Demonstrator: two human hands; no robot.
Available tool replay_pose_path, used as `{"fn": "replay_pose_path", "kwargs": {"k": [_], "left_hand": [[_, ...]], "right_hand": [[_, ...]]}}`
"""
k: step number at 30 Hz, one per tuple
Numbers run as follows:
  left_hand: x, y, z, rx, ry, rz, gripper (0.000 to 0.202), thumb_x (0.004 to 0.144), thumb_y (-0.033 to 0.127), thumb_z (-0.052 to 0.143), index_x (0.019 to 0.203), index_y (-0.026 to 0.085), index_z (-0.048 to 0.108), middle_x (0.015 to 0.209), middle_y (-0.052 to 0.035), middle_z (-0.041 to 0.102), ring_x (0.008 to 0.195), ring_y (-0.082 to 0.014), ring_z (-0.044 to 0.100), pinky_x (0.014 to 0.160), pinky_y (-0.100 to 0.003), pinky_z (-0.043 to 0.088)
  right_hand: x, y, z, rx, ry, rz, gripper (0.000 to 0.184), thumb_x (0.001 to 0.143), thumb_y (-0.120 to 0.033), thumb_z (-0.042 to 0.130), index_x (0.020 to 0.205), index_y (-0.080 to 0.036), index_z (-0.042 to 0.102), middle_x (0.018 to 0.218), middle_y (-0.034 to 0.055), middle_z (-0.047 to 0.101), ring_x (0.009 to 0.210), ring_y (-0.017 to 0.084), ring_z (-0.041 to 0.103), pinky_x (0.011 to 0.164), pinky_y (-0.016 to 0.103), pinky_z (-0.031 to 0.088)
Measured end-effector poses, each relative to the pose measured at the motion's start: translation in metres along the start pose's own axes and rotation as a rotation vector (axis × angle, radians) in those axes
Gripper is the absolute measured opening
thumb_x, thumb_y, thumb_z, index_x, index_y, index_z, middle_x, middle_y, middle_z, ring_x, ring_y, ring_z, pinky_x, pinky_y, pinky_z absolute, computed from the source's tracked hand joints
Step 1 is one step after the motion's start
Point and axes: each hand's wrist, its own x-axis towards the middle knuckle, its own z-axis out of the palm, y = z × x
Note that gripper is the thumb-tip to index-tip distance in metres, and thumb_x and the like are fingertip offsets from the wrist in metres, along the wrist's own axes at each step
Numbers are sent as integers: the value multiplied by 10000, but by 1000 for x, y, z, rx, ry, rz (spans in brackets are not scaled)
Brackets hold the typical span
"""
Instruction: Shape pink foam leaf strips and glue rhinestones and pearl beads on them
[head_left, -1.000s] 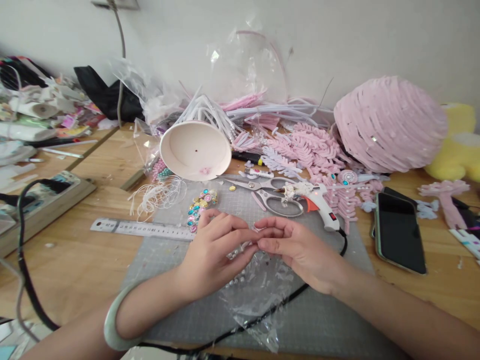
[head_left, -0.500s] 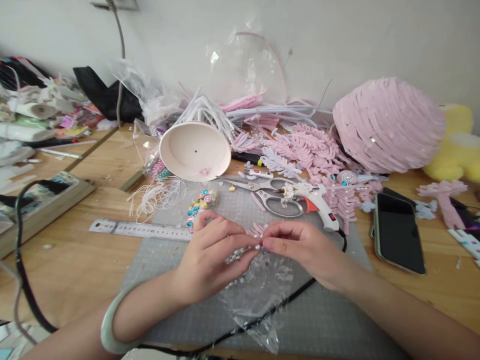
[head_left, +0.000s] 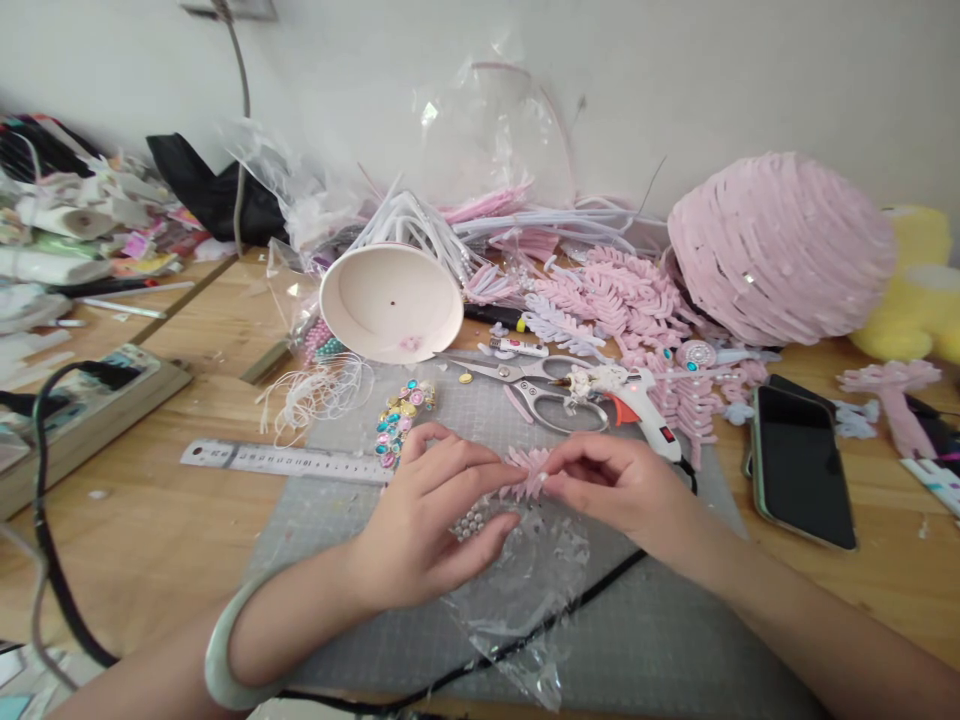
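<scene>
A small pale piece with feathery pink fuzzy strips (head_left: 523, 470) lies between my hands over the mat. My right hand (head_left: 611, 490) is closed in a pinch at its right side, with a tiny white pearl bead (head_left: 543, 480) showing at the fingertips. My left hand (head_left: 435, 510) has its fingers apart; the index fingertip reaches the pink piece and the thumb stands away. Silvery pearl beads (head_left: 470, 522) sit beneath that hand, by a clear plastic bag (head_left: 517, 590). Coloured gem trims (head_left: 395, 425) rest just beyond my left fingers.
On the grey cutting mat (head_left: 660, 630) are scissors (head_left: 525, 375), a glue gun (head_left: 637, 400) and a steel ruler (head_left: 285, 460). A black cord (head_left: 592, 595) crosses it. A phone (head_left: 801, 465) lies right, a white bowl (head_left: 391, 303) and pink wrapped dome (head_left: 780, 250) behind.
My left thumb and fingers have spread apart from their pinch. My right hand has shifted slightly right, still pinching, and more of the pink piece shows.
</scene>
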Motion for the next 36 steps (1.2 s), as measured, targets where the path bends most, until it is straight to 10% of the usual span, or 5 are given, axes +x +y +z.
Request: {"fn": "replay_pose_path", "kwargs": {"k": [4, 10, 36], "left_hand": [[3, -2, 2, -4, -261, 5, 468, 871, 537, 417, 1147, 196, 580, 1118, -102, 595, 957, -242, 532, 872, -424, 308], [3, -7, 12, 111, -494, 3, 680, 812, 683, 409, 1330, 244, 447, 1337, -122, 465, 1180, -303, 413, 1000, -491, 197], [0, -10, 15, 162, -586, 11, 758, 791, 737, 372, 1337, 215, 434, 1387, -137, 426, 1243, -327, 372, 1025, -555, 191]], "right_hand": [[-7, 13, -10, -417, 199, -215, 79, 803, -181, 599, 828, -191, 673, 706, -13, 558, 638, 109, 534, 597, 223, 424], [-5, 30, -1, -644, 167, -382, 105, 832, -104, 561, 873, -124, 655, 805, 57, 637, 750, 165, 617, 688, 279, 494], [2, 47, 10, -842, 168, -449, 111, 852, -144, 554, 870, -154, 663, 838, 66, 673, 795, 214, 629, 714, 353, 528]]}}
